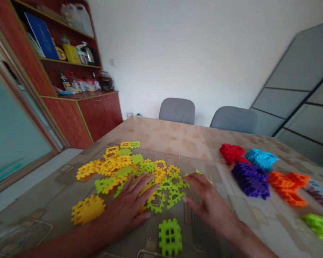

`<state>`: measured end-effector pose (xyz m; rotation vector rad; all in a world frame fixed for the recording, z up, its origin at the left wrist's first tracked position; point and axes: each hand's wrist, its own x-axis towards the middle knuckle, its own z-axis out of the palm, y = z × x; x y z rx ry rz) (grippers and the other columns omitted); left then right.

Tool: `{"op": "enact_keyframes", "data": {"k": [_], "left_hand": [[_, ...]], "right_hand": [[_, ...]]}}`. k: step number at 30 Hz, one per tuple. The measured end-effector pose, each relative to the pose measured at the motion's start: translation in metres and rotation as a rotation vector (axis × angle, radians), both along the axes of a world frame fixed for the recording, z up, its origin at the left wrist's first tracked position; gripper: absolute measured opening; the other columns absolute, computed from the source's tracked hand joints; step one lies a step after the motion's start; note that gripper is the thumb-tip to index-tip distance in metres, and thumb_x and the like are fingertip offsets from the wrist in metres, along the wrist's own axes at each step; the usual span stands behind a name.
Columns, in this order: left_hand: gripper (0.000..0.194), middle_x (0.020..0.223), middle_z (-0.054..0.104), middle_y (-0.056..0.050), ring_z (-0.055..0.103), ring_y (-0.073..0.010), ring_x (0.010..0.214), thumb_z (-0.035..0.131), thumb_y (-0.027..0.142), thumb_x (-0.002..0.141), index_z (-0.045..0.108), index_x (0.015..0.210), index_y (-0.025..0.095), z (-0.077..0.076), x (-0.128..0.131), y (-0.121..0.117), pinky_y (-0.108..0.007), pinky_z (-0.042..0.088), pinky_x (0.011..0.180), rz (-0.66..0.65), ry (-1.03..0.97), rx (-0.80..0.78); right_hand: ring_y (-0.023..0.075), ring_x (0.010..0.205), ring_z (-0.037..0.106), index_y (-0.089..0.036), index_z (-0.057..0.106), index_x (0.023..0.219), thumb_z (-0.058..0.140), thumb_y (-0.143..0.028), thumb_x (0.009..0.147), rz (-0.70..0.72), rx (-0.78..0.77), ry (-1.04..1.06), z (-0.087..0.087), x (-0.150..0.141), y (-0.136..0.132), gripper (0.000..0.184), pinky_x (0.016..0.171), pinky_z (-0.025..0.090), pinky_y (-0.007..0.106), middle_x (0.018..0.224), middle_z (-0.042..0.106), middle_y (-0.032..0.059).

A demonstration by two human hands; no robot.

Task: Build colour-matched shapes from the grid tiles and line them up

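Observation:
My left hand (134, 199) lies flat with spread fingers over a loose heap of yellow interlocking building tiles (107, 166) and green ones, covering some of them. To the right, my right hand (207, 197) has its fingers apart beside green triangular frame tiles (174, 197); nothing shows in its grasp. In front of both hands sits a green window-patterned tile (170, 236). A stack of yellow square tiles (87, 209) rests left of my left forearm. Small green pieces partly show behind my right fingers.
Sorted piles stand at the right: red tiles (231, 152), blue tiles (262, 158), purple tiles (251, 181), orange tiles (288, 184), grey tiles (319, 193) and green tiles (321, 225). Two grey chairs (177, 109) stand beyond the patterned table (177, 138). A wooden cabinet (99, 114) is at far left.

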<state>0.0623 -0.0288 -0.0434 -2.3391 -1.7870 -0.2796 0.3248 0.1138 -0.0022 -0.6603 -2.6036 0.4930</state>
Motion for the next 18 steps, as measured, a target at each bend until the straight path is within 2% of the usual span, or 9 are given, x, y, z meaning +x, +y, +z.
{"op": "enact_keyframes", "data": {"k": [2,4,7,10,11,13,15,18], "left_hand": [[0.071,0.161,0.02,-0.005,0.02,-0.0315,0.146,0.058,0.03,0.094,0.018,0.153,0.031,0.006,0.006,0.011,-0.06,0.025,0.115,0.005,-0.008,-0.006],[0.073,0.161,0.02,-0.005,0.019,-0.032,0.146,0.06,0.034,0.093,0.018,0.153,0.031,0.013,0.004,0.009,-0.059,0.024,0.115,-0.003,-0.006,-0.012],[0.079,0.161,0.02,-0.006,0.019,-0.0339,0.146,0.062,0.05,0.089,0.019,0.153,0.03,0.017,-0.018,-0.018,-0.059,0.02,0.117,0.038,0.012,0.025],[0.085,0.16,0.021,-0.009,0.022,-0.0388,0.144,0.06,0.06,0.085,0.019,0.153,0.03,0.008,-0.055,-0.056,-0.062,0.014,0.116,0.229,-0.031,0.148],[0.089,0.159,0.022,-0.01,0.024,-0.0401,0.142,0.06,0.063,0.083,0.017,0.153,0.031,0.003,-0.066,-0.066,-0.062,0.017,0.116,0.284,-0.052,0.182],[0.094,0.158,0.025,-0.012,0.031,-0.0417,0.139,0.062,0.064,0.08,0.015,0.154,0.03,-0.007,-0.083,-0.078,-0.061,0.025,0.113,0.308,-0.07,0.189],[0.093,0.157,0.026,-0.012,0.034,-0.0411,0.138,0.06,0.066,0.081,0.014,0.154,0.03,-0.015,-0.087,-0.077,-0.058,0.033,0.111,0.309,-0.112,0.165],[0.085,0.159,0.024,-0.011,0.032,-0.0389,0.14,0.054,0.069,0.085,0.019,0.153,0.031,-0.018,-0.077,-0.059,-0.055,0.035,0.11,0.273,-0.173,0.117]], "right_hand": [[0.0304,0.119,0.053,-0.018,0.054,0.132,0.058,-0.039,0.088,-0.173,0.078,0.029,-0.021,0.011,0.03,0.048,0.101,0.045,0.049,0.129,0.056,0.0159],[0.035,0.123,0.051,-0.018,0.053,0.134,0.06,-0.044,0.084,-0.28,0.108,0.007,-0.046,0.02,0.051,0.056,0.1,0.045,0.054,0.136,0.052,0.0186],[0.0352,0.132,0.043,-0.019,0.047,0.141,0.061,-0.049,0.083,-0.23,0.08,-0.047,-0.071,0.025,0.059,0.066,0.106,0.039,0.055,0.143,0.046,0.0186],[0.0336,0.14,0.032,-0.02,0.037,0.148,0.06,-0.054,0.084,-0.123,0.024,-0.072,-0.07,0.016,0.046,0.077,0.111,0.032,0.056,0.153,0.035,0.0179],[0.0333,0.142,0.029,-0.02,0.034,0.15,0.061,-0.055,0.083,-0.095,0.003,-0.086,-0.066,0.011,0.041,0.08,0.112,0.031,0.056,0.155,0.032,0.018],[0.033,0.144,0.025,-0.02,0.032,0.151,0.064,-0.055,0.081,-0.053,-0.027,-0.127,-0.055,0.001,0.032,0.084,0.113,0.028,0.055,0.157,0.028,0.0181],[0.0328,0.145,0.023,-0.02,0.031,0.151,0.067,-0.052,0.079,-0.03,-0.034,-0.174,-0.048,-0.008,0.027,0.087,0.114,0.025,0.055,0.158,0.027,0.0174],[0.0329,0.145,0.022,-0.02,0.029,0.152,0.069,-0.048,0.077,-0.013,0.002,-0.202,-0.047,-0.014,0.023,0.089,0.114,0.023,0.056,0.159,0.025,0.0167]]}}
